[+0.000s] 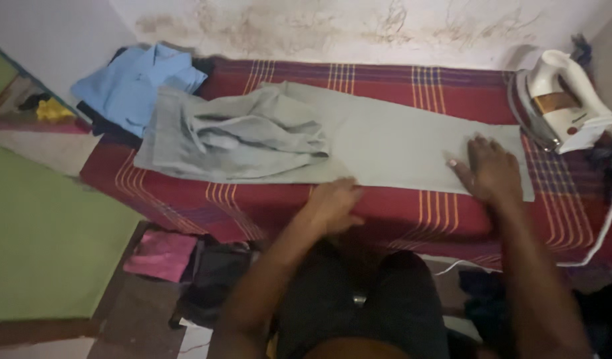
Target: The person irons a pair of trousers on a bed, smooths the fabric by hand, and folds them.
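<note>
A red checked cloth (412,219) with orange and blue stripes covers the table under both hands and runs well past them on either side. On it lies a pair of pale grey trousers (386,143), one leg stretched flat between the hands and on toward the right hand, the waist end bunched in folds well to the left of the left hand.

Beyond that bunched end, far left of the left hand, sits a light blue shirt (130,83), crumpled at the table's back corner against the stained wall (359,26). Just right of the right hand and a little farther back stands a white iron (562,100), upright on its heel, its cord trailing down over the table edge.

The right hand (489,169) lies flat and open on the trouser leg near its hem, fingers spread, palm down — gripping nothing. The left hand (332,203) rests at the near edge of the same leg, fingers curled over the fabric's edge; whether it pinches the cloth or only presses on it I cannot tell.

Below and left of the left hand, a pink cloth (161,256) lies on the floor.
</note>
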